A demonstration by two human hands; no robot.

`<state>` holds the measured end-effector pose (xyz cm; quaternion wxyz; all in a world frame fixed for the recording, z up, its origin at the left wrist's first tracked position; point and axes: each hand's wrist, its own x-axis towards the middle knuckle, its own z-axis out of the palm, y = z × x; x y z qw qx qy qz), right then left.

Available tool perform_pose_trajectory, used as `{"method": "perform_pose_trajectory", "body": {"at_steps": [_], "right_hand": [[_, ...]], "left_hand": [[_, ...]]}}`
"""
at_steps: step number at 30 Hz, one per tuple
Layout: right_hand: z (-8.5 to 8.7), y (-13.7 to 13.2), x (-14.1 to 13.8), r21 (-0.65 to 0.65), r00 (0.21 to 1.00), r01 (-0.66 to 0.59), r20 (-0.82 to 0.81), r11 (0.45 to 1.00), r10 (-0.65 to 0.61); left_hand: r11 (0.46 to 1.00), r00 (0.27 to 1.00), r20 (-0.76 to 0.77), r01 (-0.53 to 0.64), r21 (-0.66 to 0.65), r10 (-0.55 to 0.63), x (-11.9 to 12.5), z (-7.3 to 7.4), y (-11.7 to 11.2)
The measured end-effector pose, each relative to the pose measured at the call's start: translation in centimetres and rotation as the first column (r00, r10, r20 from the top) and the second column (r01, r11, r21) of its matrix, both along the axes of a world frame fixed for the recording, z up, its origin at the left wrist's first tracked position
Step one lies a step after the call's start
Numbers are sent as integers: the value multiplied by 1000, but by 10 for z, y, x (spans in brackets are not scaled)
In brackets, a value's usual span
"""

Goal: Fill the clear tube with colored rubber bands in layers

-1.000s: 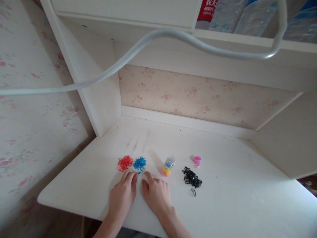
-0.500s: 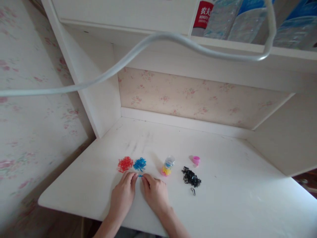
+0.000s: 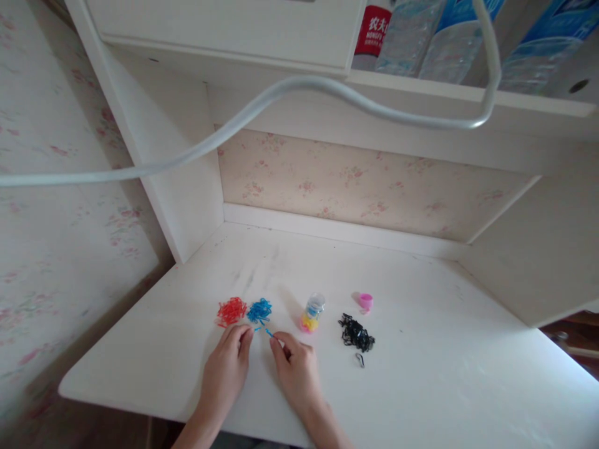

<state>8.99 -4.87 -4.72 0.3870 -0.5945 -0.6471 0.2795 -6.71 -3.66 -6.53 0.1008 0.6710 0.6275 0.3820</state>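
Observation:
Both my hands rest on the white desk (image 3: 421,386) near its front edge. My right hand (image 3: 296,368) pinches a single small blue rubber band (image 3: 268,333) at its fingertips. My left hand (image 3: 227,365) lies flat beside it, fingertips just below a small pile of blue rubber bands (image 3: 259,310). A pile of red rubber bands (image 3: 231,310) sits left of the blue one. A small clear jar (image 3: 312,312) with mixed coloured bands stands to the right of the hands.
A pile of black rubber bands (image 3: 355,333) and a pink lid (image 3: 365,301) lie right of the jar. A white cable (image 3: 281,93) hangs across the view. Water bottles (image 3: 421,37) stand on the shelf above. Flowered wallpaper backs the desk.
My right hand's fingers have curled from flat into a pinch and picked up one blue band below the blue pile. My left hand has stayed flat.

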Motion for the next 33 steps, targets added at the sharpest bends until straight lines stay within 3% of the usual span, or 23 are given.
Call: {"method": "perform_pose_trajectory", "body": {"at_steps": [5, 9, 14, 19, 26, 33], "right_hand": [[31, -7, 31, 51, 981, 165, -108, 985, -158], [60, 4, 68, 193, 959, 281, -24, 940, -282], [78, 24, 96, 397, 936, 209, 185, 894, -301], [82, 34, 100, 475, 873, 96, 383, 875, -303], [81, 38, 99, 481, 745, -19, 591, 876, -308], [98, 39, 96, 251, 635, -73, 758, 965, -149]], "left_hand": [[999, 998, 55, -9, -32, 10, -2, -1, 2], [1000, 999, 54, -8, -7, 9, -3, -6, 4], [999, 997, 79, 16, 30, -18, -3, -9, 5], [998, 995, 91, 21, 58, -26, -3, -9, 3], [999, 991, 128, 25, 41, -30, -4, -11, 2], [997, 992, 125, 23, 70, -32, -4, -8, 2]]}}
